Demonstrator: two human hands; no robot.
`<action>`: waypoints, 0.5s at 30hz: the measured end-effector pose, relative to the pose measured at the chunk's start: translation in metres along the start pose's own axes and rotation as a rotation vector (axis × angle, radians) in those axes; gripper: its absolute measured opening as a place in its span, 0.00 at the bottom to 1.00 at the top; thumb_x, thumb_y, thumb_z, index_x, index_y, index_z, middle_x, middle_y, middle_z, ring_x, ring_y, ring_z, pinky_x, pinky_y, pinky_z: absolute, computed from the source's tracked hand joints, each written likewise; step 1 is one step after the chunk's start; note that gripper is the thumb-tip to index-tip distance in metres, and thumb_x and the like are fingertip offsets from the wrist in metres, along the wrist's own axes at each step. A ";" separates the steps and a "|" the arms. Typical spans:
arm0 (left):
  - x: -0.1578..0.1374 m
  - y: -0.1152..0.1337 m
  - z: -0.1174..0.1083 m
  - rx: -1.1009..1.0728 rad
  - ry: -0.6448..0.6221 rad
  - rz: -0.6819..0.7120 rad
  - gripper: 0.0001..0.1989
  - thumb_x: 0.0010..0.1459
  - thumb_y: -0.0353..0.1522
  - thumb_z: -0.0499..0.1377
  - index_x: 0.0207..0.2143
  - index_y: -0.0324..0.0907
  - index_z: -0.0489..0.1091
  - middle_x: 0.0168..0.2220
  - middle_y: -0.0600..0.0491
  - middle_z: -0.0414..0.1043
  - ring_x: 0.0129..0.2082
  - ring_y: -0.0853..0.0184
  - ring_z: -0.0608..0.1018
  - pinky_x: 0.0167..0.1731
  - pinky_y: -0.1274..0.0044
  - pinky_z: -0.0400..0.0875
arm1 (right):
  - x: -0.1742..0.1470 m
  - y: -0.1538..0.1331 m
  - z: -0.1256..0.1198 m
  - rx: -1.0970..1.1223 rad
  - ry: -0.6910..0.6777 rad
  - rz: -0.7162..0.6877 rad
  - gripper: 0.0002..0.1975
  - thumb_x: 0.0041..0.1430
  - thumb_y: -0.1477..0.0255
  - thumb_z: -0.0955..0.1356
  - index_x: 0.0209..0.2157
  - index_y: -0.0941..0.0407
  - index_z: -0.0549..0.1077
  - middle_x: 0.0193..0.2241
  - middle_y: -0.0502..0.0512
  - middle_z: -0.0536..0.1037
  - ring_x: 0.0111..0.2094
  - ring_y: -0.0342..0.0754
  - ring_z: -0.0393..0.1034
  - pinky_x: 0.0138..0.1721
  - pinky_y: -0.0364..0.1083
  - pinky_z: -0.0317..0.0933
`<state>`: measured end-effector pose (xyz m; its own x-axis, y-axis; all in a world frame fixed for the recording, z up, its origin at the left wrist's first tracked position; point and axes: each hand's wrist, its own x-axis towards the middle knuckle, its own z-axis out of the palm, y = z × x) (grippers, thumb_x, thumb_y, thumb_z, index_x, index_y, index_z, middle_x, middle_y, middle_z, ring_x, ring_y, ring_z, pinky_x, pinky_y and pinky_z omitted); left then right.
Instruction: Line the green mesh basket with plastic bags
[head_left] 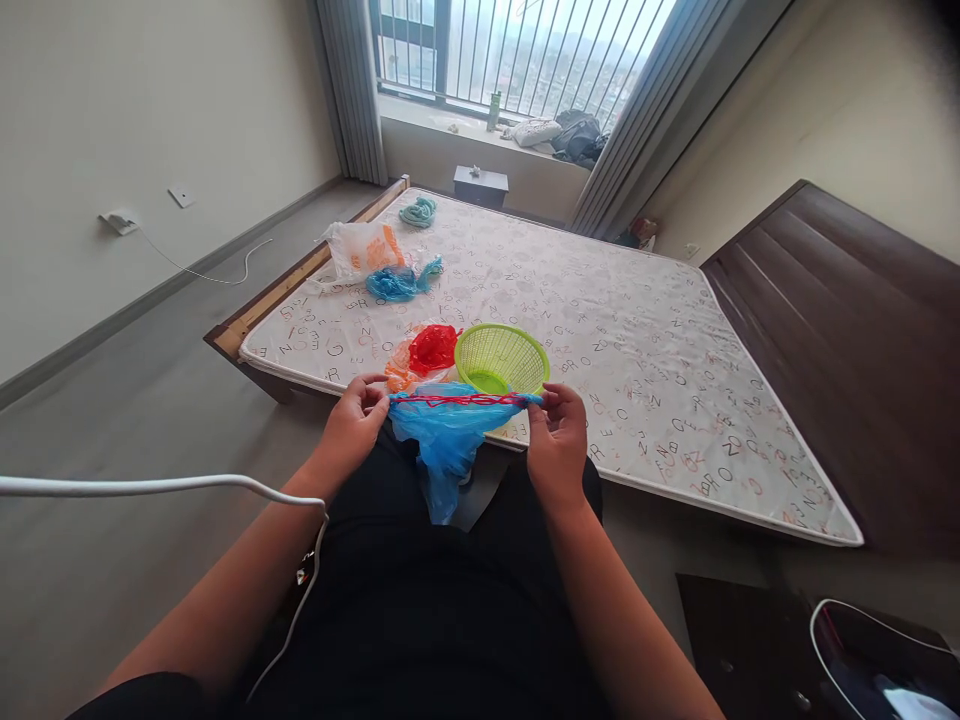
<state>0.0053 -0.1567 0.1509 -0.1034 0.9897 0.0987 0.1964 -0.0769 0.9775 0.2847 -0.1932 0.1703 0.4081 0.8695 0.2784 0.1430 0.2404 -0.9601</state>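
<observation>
Standing near the closest edge of a letter-printed mattress (637,340), a green basket (519,352) is seen. On its near side, a blue plastic bag (448,440) is held stretched sideways, one end pinched in the left hand (355,418), the other pinched in the right hand (559,430); thin red strands (457,400) are drawn out along its top edge.

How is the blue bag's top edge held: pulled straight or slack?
Pulled nearly straight: the blue bag stretches between the left hand and right hand.
</observation>
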 end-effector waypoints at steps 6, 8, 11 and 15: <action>-0.020 0.028 0.025 0.204 -0.187 0.319 0.21 0.51 0.35 0.70 0.49 0.49 0.78 0.56 0.48 0.73 0.59 0.51 0.72 0.63 0.63 0.63 | -0.017 -0.009 0.018 0.170 -0.224 0.128 0.18 0.60 0.64 0.72 0.51 0.48 0.68 0.40 0.52 0.73 0.41 0.48 0.72 0.46 0.50 0.71; -0.021 0.029 0.032 0.174 -0.345 0.248 0.19 0.51 0.36 0.70 0.47 0.49 0.79 0.48 0.49 0.79 0.48 0.54 0.79 0.53 0.66 0.72 | -0.020 -0.010 0.019 0.159 -0.306 0.128 0.17 0.61 0.64 0.71 0.51 0.48 0.69 0.40 0.52 0.74 0.42 0.48 0.72 0.45 0.49 0.71; -0.014 0.021 0.031 0.094 -0.360 0.096 0.08 0.61 0.38 0.63 0.40 0.47 0.79 0.29 0.54 0.78 0.27 0.63 0.79 0.33 0.73 0.74 | -0.012 -0.004 0.012 0.090 -0.215 0.085 0.14 0.62 0.64 0.71 0.48 0.50 0.71 0.39 0.52 0.74 0.42 0.48 0.72 0.46 0.50 0.70; -0.002 0.013 0.017 -0.110 -0.184 -0.038 0.14 0.63 0.44 0.61 0.38 0.42 0.77 0.24 0.54 0.74 0.19 0.69 0.75 0.22 0.78 0.68 | -0.001 0.013 0.000 0.023 0.009 0.091 0.15 0.62 0.61 0.70 0.48 0.51 0.68 0.40 0.52 0.72 0.38 0.46 0.72 0.42 0.49 0.71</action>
<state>0.0251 -0.1577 0.1606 0.0729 0.9967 0.0358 0.0875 -0.0422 0.9953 0.2863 -0.1914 0.1578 0.4269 0.8842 0.1897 0.0842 0.1700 -0.9818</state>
